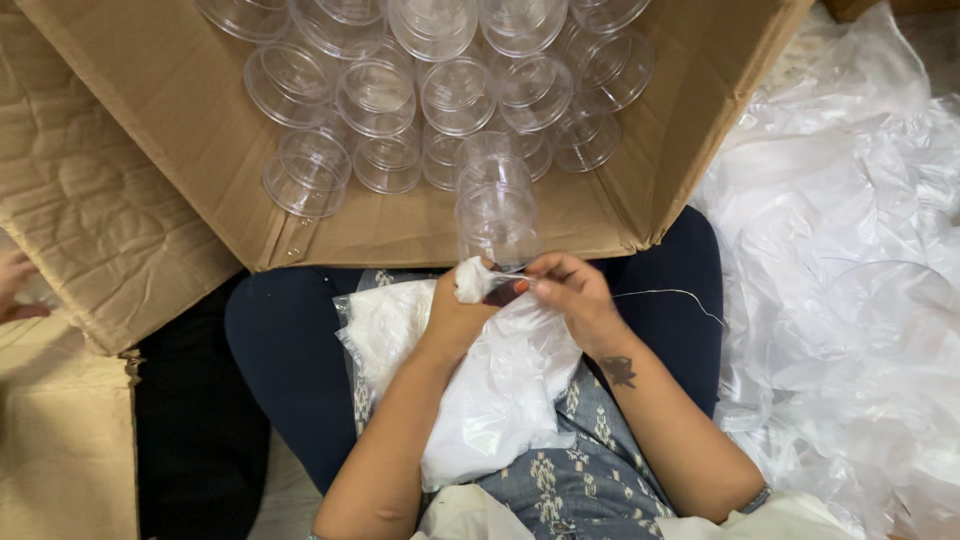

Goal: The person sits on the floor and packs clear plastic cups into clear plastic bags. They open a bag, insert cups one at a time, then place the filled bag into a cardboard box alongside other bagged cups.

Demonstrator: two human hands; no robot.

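Observation:
My left hand [455, 318] and my right hand [572, 292] meet over my lap, both pinching the bunched neck of a white plastic bag [500, 385] that lies across my legs. A thin string [665, 293] runs from my right hand out to the right. Just beyond my fingers a short stack of clear plastic cups [495, 205] lies on its side in an open cardboard box [180, 110]. Whether the cups touch the bag is unclear.
The box holds several more stacks of clear cups [380, 95]. A heap of loose clear plastic bags [850, 260] fills the right side. Flattened cardboard [70, 200] lies at left, where another person's hand [15, 285] shows at the edge.

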